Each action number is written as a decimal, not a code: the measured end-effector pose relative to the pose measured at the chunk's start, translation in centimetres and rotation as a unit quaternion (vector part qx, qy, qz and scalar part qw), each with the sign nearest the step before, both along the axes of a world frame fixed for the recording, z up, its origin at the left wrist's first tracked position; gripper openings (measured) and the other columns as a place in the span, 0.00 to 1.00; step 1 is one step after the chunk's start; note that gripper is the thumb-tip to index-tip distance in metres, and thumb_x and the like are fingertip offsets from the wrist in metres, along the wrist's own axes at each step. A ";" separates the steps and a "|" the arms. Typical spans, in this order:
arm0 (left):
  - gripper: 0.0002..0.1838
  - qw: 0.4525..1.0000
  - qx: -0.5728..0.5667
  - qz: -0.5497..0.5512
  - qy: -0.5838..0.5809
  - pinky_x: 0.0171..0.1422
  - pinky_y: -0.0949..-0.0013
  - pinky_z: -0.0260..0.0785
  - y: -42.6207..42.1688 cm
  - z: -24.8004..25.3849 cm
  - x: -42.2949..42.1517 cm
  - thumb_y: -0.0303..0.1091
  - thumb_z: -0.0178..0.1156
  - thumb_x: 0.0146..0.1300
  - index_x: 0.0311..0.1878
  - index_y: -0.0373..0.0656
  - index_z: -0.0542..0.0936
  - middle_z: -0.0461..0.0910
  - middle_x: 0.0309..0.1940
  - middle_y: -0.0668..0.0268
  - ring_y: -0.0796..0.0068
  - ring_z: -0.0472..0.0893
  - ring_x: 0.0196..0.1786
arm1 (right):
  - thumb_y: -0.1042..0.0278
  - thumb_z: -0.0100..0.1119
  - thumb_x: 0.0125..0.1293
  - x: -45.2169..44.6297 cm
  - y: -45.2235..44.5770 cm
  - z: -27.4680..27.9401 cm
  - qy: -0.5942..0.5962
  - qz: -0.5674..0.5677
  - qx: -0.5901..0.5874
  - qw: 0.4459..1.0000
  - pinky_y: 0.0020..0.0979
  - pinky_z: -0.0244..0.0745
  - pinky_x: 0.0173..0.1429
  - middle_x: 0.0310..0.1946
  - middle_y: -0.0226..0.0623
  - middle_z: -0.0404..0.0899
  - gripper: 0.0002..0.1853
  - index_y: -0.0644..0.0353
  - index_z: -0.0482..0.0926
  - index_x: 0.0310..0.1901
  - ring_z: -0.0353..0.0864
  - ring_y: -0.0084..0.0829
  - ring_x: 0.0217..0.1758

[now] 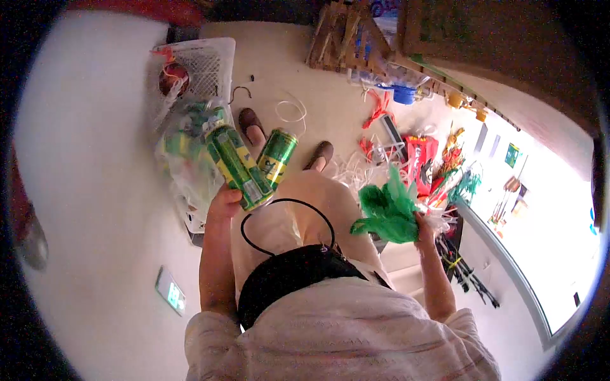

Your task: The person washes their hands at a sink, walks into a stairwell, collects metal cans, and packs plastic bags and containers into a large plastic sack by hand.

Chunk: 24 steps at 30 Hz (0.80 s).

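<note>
My left hand (223, 203) is closed round the lower end of a tall green-and-yellow drink can (238, 166). A second green-and-yellow can (277, 155) leans against it, tilted the other way; what supports it is hidden. Just left of the cans, a clear plastic bag (184, 165) with more green-and-yellow shapes inside rests against a white basket. Out to the right, my right hand (424, 230) grips a crumpled green plastic bag (389, 213), with some whitish plastic by the wrist. Most of its fingers are covered by the plastic.
The white plastic basket (219, 63) stands at the left and holds a dark red round thing (173, 79). A phone (170, 291) lies on the light surface at lower left. Red bags (420, 159), white strands and black poles (467, 270) crowd the right. Wooden slats (346, 38) stand at the top.
</note>
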<state>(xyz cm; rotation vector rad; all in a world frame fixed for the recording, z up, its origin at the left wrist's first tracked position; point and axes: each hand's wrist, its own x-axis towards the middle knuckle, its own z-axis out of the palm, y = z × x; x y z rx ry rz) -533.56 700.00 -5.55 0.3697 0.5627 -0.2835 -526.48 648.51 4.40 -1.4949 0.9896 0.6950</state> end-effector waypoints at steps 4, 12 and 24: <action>0.37 0.999 -0.039 0.028 -0.004 0.56 0.63 0.63 -3.5 3.2 -2.3 0.38 0.65 0.39 0.55 0.36 0.63 0.71 0.48 0.61 0.65 0.72 0.49 | 0.61 0.53 0.56 -1.4 -4.7 2.0 -0.042 0.027 -0.007 0.999 0.23 0.65 0.35 0.30 0.26 0.71 0.11 0.57 0.72 0.37 0.69 0.21 0.31; 0.35 0.998 0.000 0.022 -0.060 0.57 0.59 0.63 -7.3 7.4 0.6 0.35 0.65 0.38 0.52 0.35 0.65 0.72 0.46 0.62 0.63 0.72 0.49 | 0.61 0.56 0.55 -5.7 -12.6 4.1 -0.053 -0.019 -0.085 0.995 0.23 0.67 0.32 0.25 0.27 0.72 0.09 0.58 0.72 0.32 0.70 0.20 0.26; 0.35 0.909 0.089 -0.395 -0.093 0.51 0.66 0.67 -15.7 16.9 14.3 0.41 0.63 0.38 0.51 0.36 0.65 0.72 0.44 0.62 0.67 0.74 0.45 | 0.63 0.58 0.52 -16.6 -14.6 4.2 -0.106 -0.186 -0.245 0.946 0.26 0.63 0.32 0.21 0.27 0.70 0.08 0.58 0.74 0.28 0.67 0.21 0.26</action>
